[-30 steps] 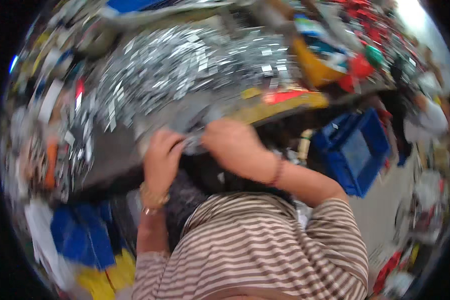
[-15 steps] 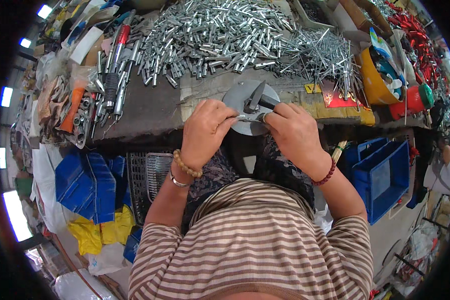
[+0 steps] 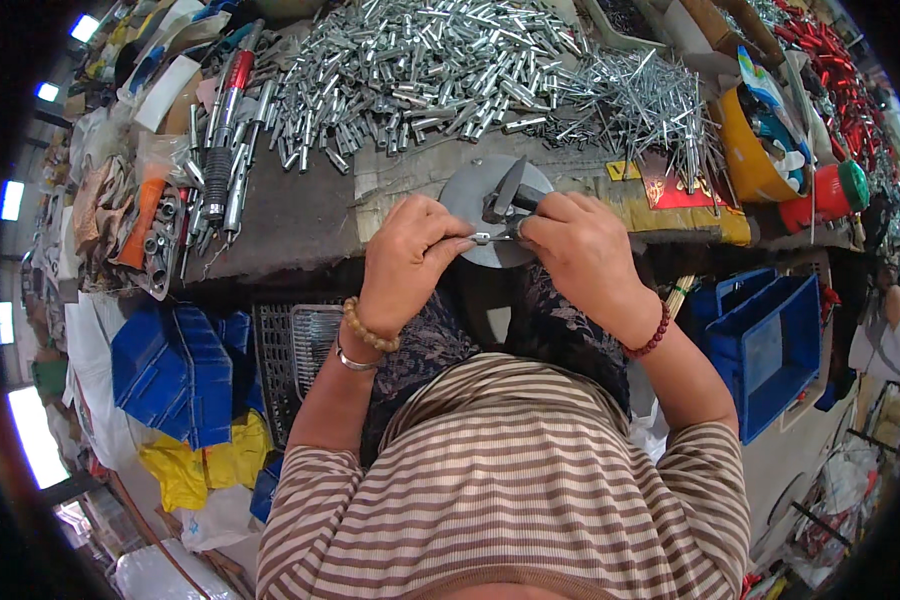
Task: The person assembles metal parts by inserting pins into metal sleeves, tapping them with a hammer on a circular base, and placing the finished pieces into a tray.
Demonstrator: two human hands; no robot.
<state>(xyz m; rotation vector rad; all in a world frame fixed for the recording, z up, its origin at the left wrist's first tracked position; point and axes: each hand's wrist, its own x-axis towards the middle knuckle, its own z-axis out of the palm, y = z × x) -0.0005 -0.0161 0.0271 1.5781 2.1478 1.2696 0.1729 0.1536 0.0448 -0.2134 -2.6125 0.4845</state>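
Observation:
My left hand (image 3: 406, 262) pinches a small silver metal tube (image 3: 481, 239) between thumb and forefinger. Opposite it, my right hand (image 3: 587, 255) has its fingertips closed on a thin metal pin (image 3: 506, 237) lined up with the tube's end. Both are over the near edge of a round grey metal disc (image 3: 462, 190) at the bench front. A hammer with a dark wedge-shaped head (image 3: 507, 190) is above the disc; its black handle runs under my right fingers, and how firmly it is held is hidden.
Behind the disc rise a heap of silver tubes (image 3: 430, 70) and a pile of thin pins (image 3: 645, 105). Tools, including a red-and-black screwdriver (image 3: 217, 175), lie left. A yellow container (image 3: 750, 150) and red jar (image 3: 815, 208) stand right. Blue bins (image 3: 175, 375) (image 3: 780, 345) flank my legs.
My right fingertips have shifted slightly left, toward the tube. Both hands remain closed over the disc; the whole view has shifted a little.

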